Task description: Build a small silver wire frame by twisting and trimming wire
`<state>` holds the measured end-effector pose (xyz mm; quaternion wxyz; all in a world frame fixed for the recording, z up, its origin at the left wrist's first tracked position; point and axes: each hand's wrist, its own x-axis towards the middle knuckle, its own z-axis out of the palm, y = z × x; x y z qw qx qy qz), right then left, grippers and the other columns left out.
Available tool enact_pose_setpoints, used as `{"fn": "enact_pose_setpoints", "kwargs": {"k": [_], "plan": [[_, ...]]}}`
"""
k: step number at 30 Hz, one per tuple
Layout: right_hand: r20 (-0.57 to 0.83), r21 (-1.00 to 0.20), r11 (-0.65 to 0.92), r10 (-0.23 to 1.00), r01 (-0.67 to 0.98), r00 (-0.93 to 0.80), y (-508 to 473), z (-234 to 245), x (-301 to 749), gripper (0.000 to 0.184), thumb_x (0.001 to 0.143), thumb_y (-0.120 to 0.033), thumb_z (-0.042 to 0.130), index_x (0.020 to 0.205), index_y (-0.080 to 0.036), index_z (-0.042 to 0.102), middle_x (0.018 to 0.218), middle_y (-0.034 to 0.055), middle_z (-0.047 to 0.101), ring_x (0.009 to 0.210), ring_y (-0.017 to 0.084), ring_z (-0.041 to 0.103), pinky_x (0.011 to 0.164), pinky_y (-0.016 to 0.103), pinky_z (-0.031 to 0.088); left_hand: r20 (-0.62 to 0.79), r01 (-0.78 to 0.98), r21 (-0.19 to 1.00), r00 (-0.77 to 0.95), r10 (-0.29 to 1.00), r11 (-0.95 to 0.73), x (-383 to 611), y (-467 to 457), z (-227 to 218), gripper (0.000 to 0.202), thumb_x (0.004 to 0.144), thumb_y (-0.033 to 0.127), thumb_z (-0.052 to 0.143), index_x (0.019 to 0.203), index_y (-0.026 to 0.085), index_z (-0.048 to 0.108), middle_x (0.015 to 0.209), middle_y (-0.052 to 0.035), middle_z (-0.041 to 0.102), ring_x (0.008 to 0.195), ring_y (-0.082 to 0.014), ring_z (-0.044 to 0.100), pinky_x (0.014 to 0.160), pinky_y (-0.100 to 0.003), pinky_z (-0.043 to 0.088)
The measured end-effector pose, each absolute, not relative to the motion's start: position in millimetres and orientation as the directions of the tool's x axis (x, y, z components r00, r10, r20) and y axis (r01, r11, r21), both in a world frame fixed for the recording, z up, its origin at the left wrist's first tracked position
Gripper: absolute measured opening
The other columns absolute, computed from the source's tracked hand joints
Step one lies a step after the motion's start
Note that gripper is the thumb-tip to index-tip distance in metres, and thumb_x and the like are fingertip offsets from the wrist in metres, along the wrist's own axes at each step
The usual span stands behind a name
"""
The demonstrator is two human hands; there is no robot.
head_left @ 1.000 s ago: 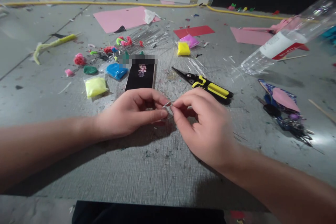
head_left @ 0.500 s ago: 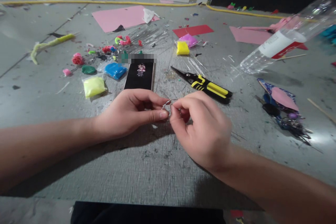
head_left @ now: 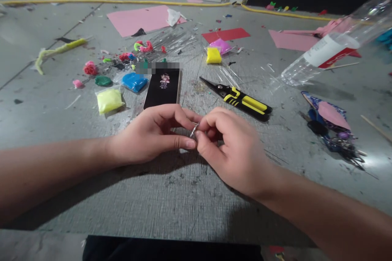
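My left hand (head_left: 153, 134) and my right hand (head_left: 232, 147) meet at the middle of the grey floor, fingertips touching. Both are closed in a pinch on a thin piece of silvery wire (head_left: 194, 129), which shows only as a short glint between the fingers. A black phone (head_left: 163, 88) with a lit screen lies just beyond my left hand. Black pliers with yellow grips (head_left: 241, 99) lie just past my right hand.
Small bags of coloured clay lie to the left: yellow-green (head_left: 109, 100), blue (head_left: 134, 82), plus yellow (head_left: 213, 55) farther back. A plastic bottle (head_left: 327, 49) lies on its side at right. Pink paper sheets (head_left: 141, 19), keys and scraps (head_left: 332, 128) lie around.
Both hands stayed together on the wire. My right hand's fingers curled tighter and shifted slightly left and down; the wire tip now shows lower between the fingertips.
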<state>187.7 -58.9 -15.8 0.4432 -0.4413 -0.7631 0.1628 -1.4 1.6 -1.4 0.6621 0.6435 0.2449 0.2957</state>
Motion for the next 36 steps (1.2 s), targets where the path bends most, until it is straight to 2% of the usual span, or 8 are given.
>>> {"fn": "enact_pose_setpoints", "kwargs": {"k": [4,11,15,19,25,32,36], "plan": [[0.517,-0.652,0.555,0.824,0.517,-0.232,-59.5,-13.3,188.6,0.011,0.087,-0.011,0.06,0.084,-0.019,0.054,0.08,-0.0002,0.058,0.069,0.012,0.054,0.062,0.026,0.048,0.115,-0.09,0.993,0.699,0.706,-0.074,-1.9,0.8,-2.6,0.015,0.078,0.005,0.079,0.081,0.015,0.069,0.107,-0.0063,0.077,0.096,-0.0173,0.075,0.084,-0.028,0.061],[0.441,-0.7,0.488,0.87,0.522,-0.222,-62.5,-9.2,186.6,0.012,0.086,-0.009,0.058,0.083,-0.02,0.054,0.079,-0.0002,0.058,0.069,0.011,0.055,0.061,0.025,0.049,0.168,0.045,0.957,0.723,0.671,-0.288,-6.5,-0.7,-4.5,0.012,0.086,0.017,0.075,0.086,0.018,0.063,0.113,-0.0081,0.07,0.103,-0.0197,0.071,0.084,-0.031,0.06],[0.353,-0.811,0.382,0.923,0.443,-0.151,-61.8,-7.5,186.1,0.008,0.085,-0.012,0.059,0.086,-0.02,0.058,0.084,0.002,0.063,0.076,0.014,0.061,0.055,0.023,0.05,0.167,0.158,0.907,0.715,0.678,-0.39,-8.4,-3.3,-4.7,0.008,0.092,0.024,0.069,0.095,0.02,0.063,0.116,-0.0083,0.068,0.104,-0.0203,0.069,0.078,-0.03,0.059],[0.279,-0.905,0.294,0.956,0.306,-0.094,-61.4,-9.2,185.9,0.004,0.085,-0.017,0.063,0.088,-0.019,0.064,0.083,0.002,0.068,0.075,0.014,0.066,0.054,0.022,0.053,0.239,0.224,0.825,0.694,0.68,-0.519,-9.1,-4.8,-3.2,0.009,0.093,0.029,0.068,0.095,0.021,0.064,0.112,-0.0068,0.068,0.093,-0.0169,0.069,0.067,-0.025,0.056],[0.361,-0.896,0.38,0.925,0.229,-0.12,-60.2,-13.2,187.7,0.014,0.087,-0.013,0.066,0.099,-0.02,0.063,0.089,-0.0002,0.07,0.076,0.01,0.069,0.063,0.02,0.058,0.378,0.254,0.726,0.628,0.68,-0.638,-8.0,-3.3,1.6,0.012,0.084,0.029,0.078,0.084,0.021,0.069,0.1,-0.0074,0.075,0.082,-0.0159,0.071,0.067,-0.025,0.055],[0.428,-0.813,0.453,0.891,0.365,-0.152,-56.8,-16.2,191.2,0.01,0.089,-0.014,0.068,0.096,-0.02,0.065,0.09,0.001,0.073,0.078,0.013,0.072,0.068,0.026,0.061,0.423,0.293,0.663,0.613,0.668,-0.689,-8.5,-1.8,1.1,0.01,0.084,0.029,0.077,0.09,0.022,0.075,0.102,-0.009,0.077,0.09,-0.0191,0.072,0.078,-0.028,0.057],[0.432,-0.803,0.461,0.887,0.378,-0.164,-56.8,-17.4,191.5,0.009,0.09,-0.015,0.068,0.097,-0.02,0.065,0.09,0.0003,0.074,0.078,0.014,0.072,0.07,0.028,0.06,0.455,0.263,0.659,0.606,0.652,-0.704,-8.7,-1.0,1.3,0.012,0.082,0.028,0.079,0.091,0.02,0.077,0.101,-0.0093,0.076,0.091,-0.0192,0.072,0.082,-0.028,0.057]]}}
